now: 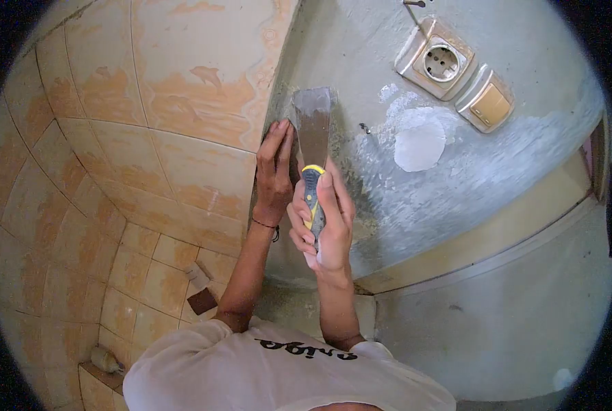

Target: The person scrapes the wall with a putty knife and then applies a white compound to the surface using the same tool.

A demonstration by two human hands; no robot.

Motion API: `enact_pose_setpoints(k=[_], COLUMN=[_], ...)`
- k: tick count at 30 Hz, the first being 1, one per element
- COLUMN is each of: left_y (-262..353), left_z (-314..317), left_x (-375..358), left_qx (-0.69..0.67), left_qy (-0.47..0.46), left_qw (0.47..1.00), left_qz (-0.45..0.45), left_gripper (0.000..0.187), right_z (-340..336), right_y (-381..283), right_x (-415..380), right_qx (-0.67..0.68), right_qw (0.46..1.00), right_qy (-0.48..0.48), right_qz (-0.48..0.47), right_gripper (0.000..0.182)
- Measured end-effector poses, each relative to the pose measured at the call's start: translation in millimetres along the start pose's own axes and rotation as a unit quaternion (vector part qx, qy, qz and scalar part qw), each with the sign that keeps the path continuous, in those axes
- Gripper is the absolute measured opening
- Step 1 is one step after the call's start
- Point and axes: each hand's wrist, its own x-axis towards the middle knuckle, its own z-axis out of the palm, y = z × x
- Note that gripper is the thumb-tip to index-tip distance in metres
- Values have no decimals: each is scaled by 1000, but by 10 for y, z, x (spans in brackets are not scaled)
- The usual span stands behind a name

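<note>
A putty knife (314,123) with a broad, stained metal blade lies over the grey plastered wall, its blade pointing up. My right hand (330,222) is wrapped round its grey and yellow handle (312,192), thumb along the top. To the left of it, my left hand (275,168) rests with fingers stretched out where the tiles (203,103) meet the plaster. A dark cord bracelet (276,229) circles that wrist. White filler (419,147) forms a smooth patch on the wall right of the blade, with thinner smears around it.
A wall socket (441,63) and a light switch (489,106) sit at the upper right. A small screw or plug (365,128) sticks out beside the filler. Below left, a brown square piece (202,301) lies by the tiles. A beige door frame (484,236) runs along the right.
</note>
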Motion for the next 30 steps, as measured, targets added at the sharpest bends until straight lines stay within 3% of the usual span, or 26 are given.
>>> enact_pose_setpoints(k=[11,21,24,25,27,28,30], left_y=[41,-44,-9,16,-18,-20,1], left_z=[-15,40,15,-4,32,9,4], left_x=[6,-64,-71,-73,-118,-107,-118], left_qx=[-11,6,2,1,-16,2,16], left_qy=[-6,-2,-10,-15,-4,-18,-33], left_qw=[1000,1000,1000,1000,1000,1000,999], left_qz=[-17,11,5,-5,-13,-7,0], left_gripper=[55,54,54,54,55,55,55], right_z=[8,-110,-128,-178,-301,-434,-506], right_y=[3,-3,-35,-1,101,175,249], right_x=[-41,-27,-157,-213,-307,-299,-424], right_qx=[36,89,-91,-88,-196,-177,-95], right_qw=[999,995,995,995,973,978,991], right_qy=[15,-41,9,12,78,37,67], right_qz=[4,29,-48,-48,-93,-102,-59], right_gripper=[39,43,42,42,23,30,34])
